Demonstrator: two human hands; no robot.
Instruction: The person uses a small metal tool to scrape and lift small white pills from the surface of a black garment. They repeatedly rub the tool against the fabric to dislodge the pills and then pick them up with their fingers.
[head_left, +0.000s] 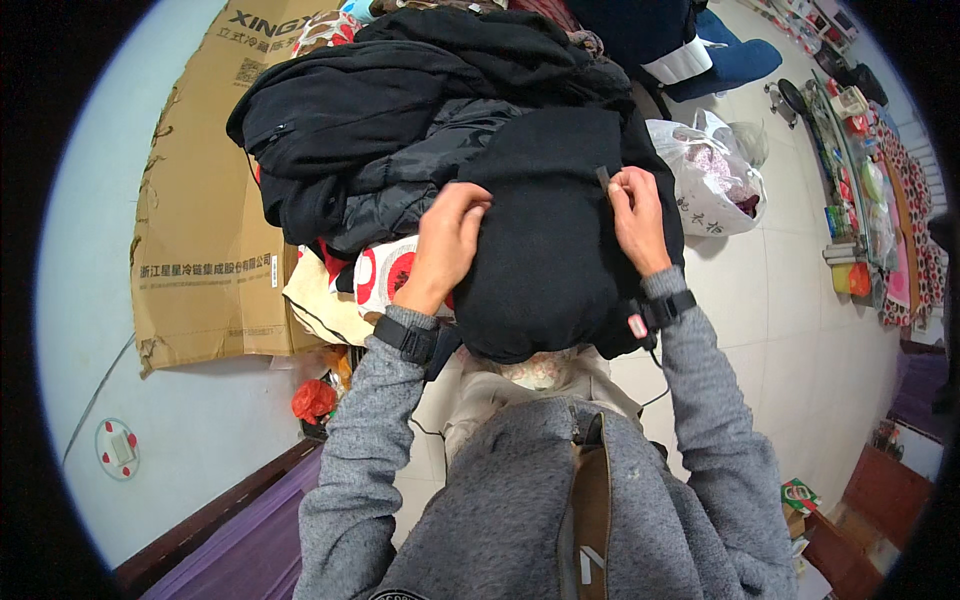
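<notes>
A folded black fabric garment (547, 255) lies in front of me, its near end rounded and above my lap. With thumb and fingers, my right hand (636, 210) pinches a small dark strip (603, 177) at the garment's right edge. At the left edge is my left hand (450, 236), fingers bent and fingertips touching the cloth; whether it grips any is hidden. Behind and to the left is a heap of dark clothes, with a black zippered jacket (337, 112) and a shiny dark padded garment (409, 176).
Under the heap shows red-and-white patterned cloth (386, 270). A large flattened cardboard box (206, 225) leans on the left wall. On the tiled floor to the right sits a white plastic bag (709, 176) holding cloth. Farther right stands a cluttered glass table (855, 195); a blue chair (731, 64) is behind.
</notes>
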